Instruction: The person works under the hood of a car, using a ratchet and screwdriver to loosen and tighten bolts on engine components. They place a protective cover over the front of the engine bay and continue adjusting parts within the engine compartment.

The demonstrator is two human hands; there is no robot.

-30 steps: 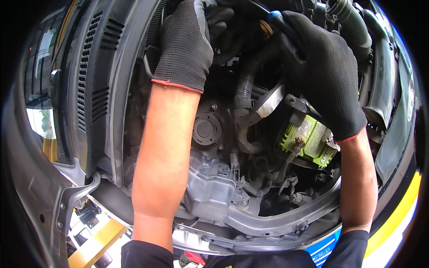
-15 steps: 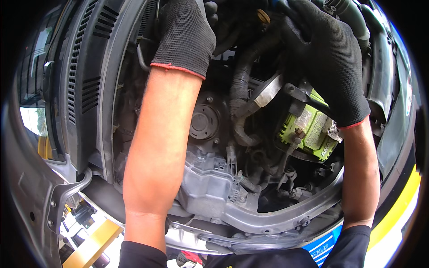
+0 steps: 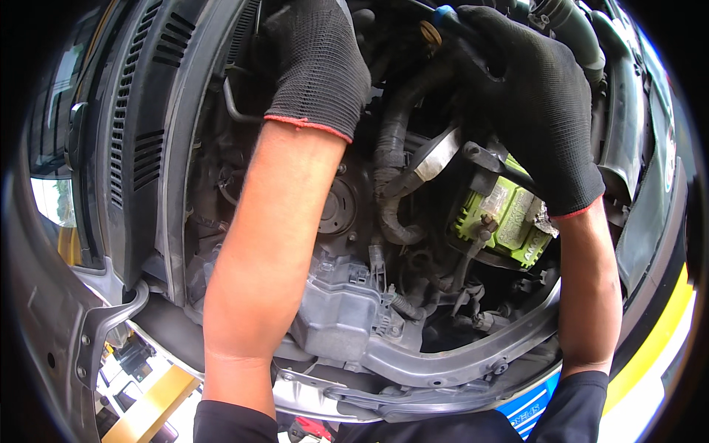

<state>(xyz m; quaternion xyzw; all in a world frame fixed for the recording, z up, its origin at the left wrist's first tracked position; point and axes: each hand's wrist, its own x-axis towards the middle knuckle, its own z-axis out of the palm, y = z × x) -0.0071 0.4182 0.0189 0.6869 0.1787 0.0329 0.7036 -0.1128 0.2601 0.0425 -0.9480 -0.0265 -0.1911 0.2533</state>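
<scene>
Both my hands wear black knit gloves with red cuffs and reach into the far part of a car's engine bay. My right hand point(image 3: 528, 103) is closed round a tool with a blue-and-dark handle point(image 3: 444, 15); a thin shaft seems to run left from its blue end, toward the upper edge. An orange-brown ring-shaped piece point(image 3: 430, 32) sits just below that blue end. My left hand point(image 3: 321, 70) is at the upper edge, left of the tool. Its fingers are dark, blurred and mostly hidden, so I cannot see what they touch.
A green battery point(image 3: 509, 221) with a clamped terminal lies under my right wrist. Taped hoses point(image 3: 391, 155) run between my arms. A grey plastic reservoir point(image 3: 336, 317) and a metal body rail point(image 3: 450, 369) are nearer me. The vented cowl point(image 3: 136, 111) borders the left.
My left hand has shifted a little right and down. My right hand has moved slightly down and left, and the tool's blue end now shows more.
</scene>
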